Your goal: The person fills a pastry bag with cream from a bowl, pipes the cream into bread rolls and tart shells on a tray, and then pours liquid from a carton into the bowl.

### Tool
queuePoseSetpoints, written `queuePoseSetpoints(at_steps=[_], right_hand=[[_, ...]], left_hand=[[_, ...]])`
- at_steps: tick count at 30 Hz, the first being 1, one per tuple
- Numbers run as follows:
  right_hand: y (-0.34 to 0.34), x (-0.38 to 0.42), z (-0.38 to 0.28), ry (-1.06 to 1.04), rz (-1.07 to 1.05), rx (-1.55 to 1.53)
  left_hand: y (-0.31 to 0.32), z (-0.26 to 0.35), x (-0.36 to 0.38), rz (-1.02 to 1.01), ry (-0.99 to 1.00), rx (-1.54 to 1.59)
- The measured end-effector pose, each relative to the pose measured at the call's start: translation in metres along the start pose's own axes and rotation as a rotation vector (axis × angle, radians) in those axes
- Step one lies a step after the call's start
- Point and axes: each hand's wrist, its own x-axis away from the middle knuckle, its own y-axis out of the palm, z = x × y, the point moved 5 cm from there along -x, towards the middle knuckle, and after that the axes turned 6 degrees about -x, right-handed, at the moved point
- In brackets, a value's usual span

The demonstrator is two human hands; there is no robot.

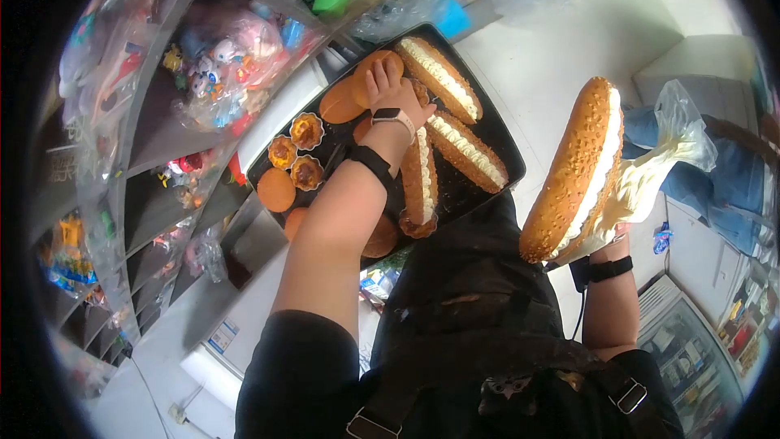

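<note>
My left hand (392, 91) reaches over a black baking tray (513, 142), its fingers stretched flat over a round brown bun (363, 85) and its thumb beside a cream-filled bread roll (421, 175). A second cream-filled roll (443, 77) and a third (467, 150) lie on the tray's right side. On my right, a large nut-topped cream-filled bread (565, 167) is held up close to the camera. A clear piping bag (678, 142) with pale cream hangs behind it. My right hand (622, 230) is closed there, mostly hidden by bread and bag; it appears to hold both.
Small egg tarts (307, 132) and another round bun (276, 189) sit on the tray's left. Shelves of bagged toys (215, 73) stand at the left. A person in jeans (715, 187) is at the right, above a glass-topped freezer (686, 349).
</note>
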Motion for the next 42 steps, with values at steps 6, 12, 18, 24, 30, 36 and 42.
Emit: queuePoseSetpoints(at_steps=[6,12,18,24,30,36,42], right_hand=[[0.021,-0.007,0.004,0.045,-0.006,-0.058],[0.002,0.000,-0.005,-0.016,-0.070,0.139],[-0.036,0.012,-0.014,-0.069,0.179,0.052],[-0.017,0.005,-0.006,0.019,0.307,-0.112],[-0.009,0.004,-0.009,-0.035,0.041,0.036],[-0.016,0.006,-0.005,0.012,0.153,-0.011],[-0.015,0.002,-0.002,0.041,0.139,-0.039]], left_hand=[[0.009,-0.004,-0.018,-0.067,-0.092,0.026],[0.004,-0.010,-0.023,-0.202,-0.109,0.012],[0.009,-0.006,-0.024,-0.238,-0.147,-0.022],[0.012,-0.007,-0.028,-0.304,-0.151,-0.080],[-0.001,-0.009,-0.022,-0.239,-0.136,0.017],[-0.031,-0.017,0.010,0.124,-0.131,0.236],[-0.018,-0.048,0.099,0.413,-0.222,0.981]])
